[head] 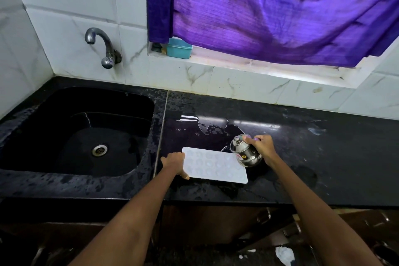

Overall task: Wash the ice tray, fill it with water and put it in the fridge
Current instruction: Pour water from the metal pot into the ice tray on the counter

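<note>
**Two hands on the fill: tray steadied, kettle tipped**

Both hands engaged. Left hand (174, 163) grips the left short edge of the white ice tray (214, 165), thumb curled under the near corner. The tray lies flat on the black desk (323, 153), just right of the sink (82, 131). Right hand (263, 146) is closed around the handle of a small steel kettle (245, 153), tilted with its spout over the tray's far right corner; a thin stream (224, 148) appears to fall there.

Judged step: filling. Washing looks done; puddles on the desk near the tray.

Notes for a clean fill:
- keep the stream thin and walk the spout across the cells.
- hold the tray level; stop short of the rims, since it must travel to the fridge.
- fill level in the cells cannot be read from this view.
</note>
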### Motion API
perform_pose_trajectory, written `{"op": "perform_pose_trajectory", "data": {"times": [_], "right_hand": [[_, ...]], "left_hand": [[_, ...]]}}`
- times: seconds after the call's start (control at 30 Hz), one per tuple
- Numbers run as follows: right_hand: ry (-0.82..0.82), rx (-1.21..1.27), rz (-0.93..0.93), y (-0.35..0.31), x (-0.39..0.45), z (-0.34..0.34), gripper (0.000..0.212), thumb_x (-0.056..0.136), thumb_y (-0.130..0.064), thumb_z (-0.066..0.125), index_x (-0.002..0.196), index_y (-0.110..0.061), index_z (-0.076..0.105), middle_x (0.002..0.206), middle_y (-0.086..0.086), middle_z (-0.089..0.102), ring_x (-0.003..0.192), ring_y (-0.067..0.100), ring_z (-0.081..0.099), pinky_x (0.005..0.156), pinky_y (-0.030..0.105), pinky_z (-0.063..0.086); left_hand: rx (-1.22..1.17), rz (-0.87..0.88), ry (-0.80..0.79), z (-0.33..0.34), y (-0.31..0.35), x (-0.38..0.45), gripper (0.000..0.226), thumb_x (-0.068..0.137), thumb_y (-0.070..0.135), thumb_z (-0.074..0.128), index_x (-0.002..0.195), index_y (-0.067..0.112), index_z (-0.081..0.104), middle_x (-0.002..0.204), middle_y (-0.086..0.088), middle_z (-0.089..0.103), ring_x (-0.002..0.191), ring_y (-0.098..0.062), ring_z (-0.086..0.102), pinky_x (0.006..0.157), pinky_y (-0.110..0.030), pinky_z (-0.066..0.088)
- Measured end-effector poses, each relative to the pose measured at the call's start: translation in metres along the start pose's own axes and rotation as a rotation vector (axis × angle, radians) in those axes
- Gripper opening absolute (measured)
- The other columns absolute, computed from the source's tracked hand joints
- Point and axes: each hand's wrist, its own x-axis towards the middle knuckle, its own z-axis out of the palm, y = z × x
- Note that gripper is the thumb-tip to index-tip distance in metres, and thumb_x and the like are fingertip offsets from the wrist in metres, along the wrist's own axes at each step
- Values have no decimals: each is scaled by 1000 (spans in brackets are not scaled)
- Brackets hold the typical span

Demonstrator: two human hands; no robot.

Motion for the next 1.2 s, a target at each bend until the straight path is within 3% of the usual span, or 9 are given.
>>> {"op": "perform_pose_trajectory", "data": {"times": [0.13, 0.37, 0.5, 0.63, 0.77, 1.0, 1.2], "right_hand": [[3, -1, 16, 3, -1, 1, 52, 74, -14, 76, 43, -16, 34, 46, 1, 33, 47, 12, 31, 49, 26, 27], [12, 41, 49, 11, -4, 2, 56, 73, -13, 76, 41, -17, 31, 35, -9, 29, 47, 12, 28, 49, 25, 26], [39, 191, 85, 11, -4, -5, 52, 74, -9, 74, 45, -15, 32, 41, -5, 32, 47, 12, 29, 50, 25, 26], [70, 283, 128, 9, 4, -15, 46, 73, -6, 73, 47, -15, 37, 54, 5, 40, 54, 17, 38, 55, 27, 33], [50, 276, 136, 13, 10, -24, 31, 70, -10, 76, 55, -11, 49, 73, 14, 54, 72, 24, 52, 71, 39, 45], [75, 92, 99, 9, -5, -17, 52, 73, -9, 75, 43, -17, 33, 37, -9, 30, 43, 10, 29, 42, 20, 27], [85, -41, 67, 10, -9, -12, 55, 74, -16, 74, 42, -19, 30, 42, -3, 26, 47, 13, 24, 49, 27, 21]], "left_hand": [[2, -1, 3, 1, 0, 1, 86, 69, 48, 78, 137, 15, 37, 137, -3, 47, 130, -26, 43, 101, -45, 36], [3, 0, -3, 2, 0, 3, 89, 69, 48, 78, 139, 15, 35, 139, -3, 45, 131, -27, 42, 102, -46, 35], [3, 2, -5, 2, 0, 3, 90, 69, 47, 78, 141, 15, 33, 140, -2, 44, 132, -27, 42, 102, -46, 35], [5, -2, -13, 2, 0, 3, 93, 70, 48, 78, 143, 15, 31, 143, -2, 42, 133, -27, 40, 104, -46, 34], [12, -7, -12, 1, 1, 3, 91, 70, 48, 78, 142, 15, 32, 141, -2, 44, 131, -27, 42, 102, -45, 35], [17, -7, -11, 2, 1, 4, 91, 70, 48, 77, 141, 15, 32, 141, -2, 44, 131, -27, 42, 101, -45, 36], [1, -5, -12, 2, 0, 3, 92, 71, 47, 78, 143, 15, 31, 141, -4, 43, 131, -28, 42, 100, -44, 37]]}}
